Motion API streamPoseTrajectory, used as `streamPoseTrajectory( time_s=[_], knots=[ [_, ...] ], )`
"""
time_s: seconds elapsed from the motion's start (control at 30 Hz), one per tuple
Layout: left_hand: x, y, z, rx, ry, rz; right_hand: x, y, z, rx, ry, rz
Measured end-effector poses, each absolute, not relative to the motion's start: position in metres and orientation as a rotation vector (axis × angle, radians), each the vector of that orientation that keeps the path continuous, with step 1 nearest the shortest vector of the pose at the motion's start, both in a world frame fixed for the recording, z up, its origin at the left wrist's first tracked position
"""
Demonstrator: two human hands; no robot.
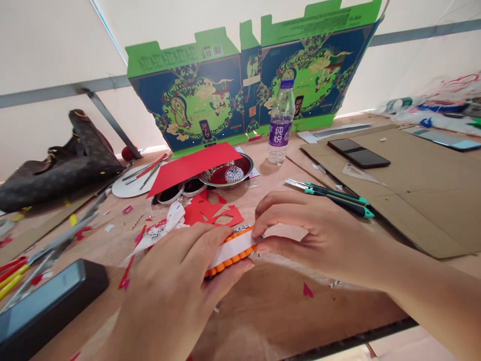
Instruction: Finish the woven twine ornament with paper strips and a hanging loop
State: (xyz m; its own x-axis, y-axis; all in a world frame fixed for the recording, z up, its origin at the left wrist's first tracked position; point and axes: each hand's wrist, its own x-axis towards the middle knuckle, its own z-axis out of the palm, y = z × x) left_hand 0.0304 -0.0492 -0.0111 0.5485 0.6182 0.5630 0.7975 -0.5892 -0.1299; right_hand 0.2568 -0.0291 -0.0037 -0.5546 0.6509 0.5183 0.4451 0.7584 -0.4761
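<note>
Orange-beaded white strip | left hand grip wrapped around it | right hand grip pinching its end | beads line full lower edge

Straight ahead of you, a flattened green-and-navy printed carton stands behind a plastic water bottle. On your right, a smartphone lies on a cardboard sheet, with green-handled utility knives just beside it; a dark handbag slumps at far left.
</note>
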Motion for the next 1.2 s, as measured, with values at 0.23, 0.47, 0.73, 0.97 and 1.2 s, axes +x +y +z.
streamPoseTrajectory(
  time_s=[0.23,0.47,0.73,0.97,1.2],
  knots=[
    [0.032,-0.05,-0.01,-2.431,-1.169,-0.652,0.257,-0.031,-0.001,-0.881,-2.235,0.429],
    [0.031,-0.05,-0.01,-2.432,-1.109,-0.648,0.259,-0.031,-0.002,-0.93,-2.226,0.459],
    [0.033,-0.052,-0.009,-2.404,-1.16,-0.672,0.264,-0.037,-0.005,-0.741,-2.329,0.3],
    [0.034,-0.053,-0.01,-2.388,-1.15,-0.637,0.262,-0.04,-0.005,-0.739,-2.343,0.229],
    [0.035,-0.055,-0.01,-2.397,-1.138,-0.674,0.256,-0.043,-0.003,-0.767,-2.384,0.084]
  ],
)
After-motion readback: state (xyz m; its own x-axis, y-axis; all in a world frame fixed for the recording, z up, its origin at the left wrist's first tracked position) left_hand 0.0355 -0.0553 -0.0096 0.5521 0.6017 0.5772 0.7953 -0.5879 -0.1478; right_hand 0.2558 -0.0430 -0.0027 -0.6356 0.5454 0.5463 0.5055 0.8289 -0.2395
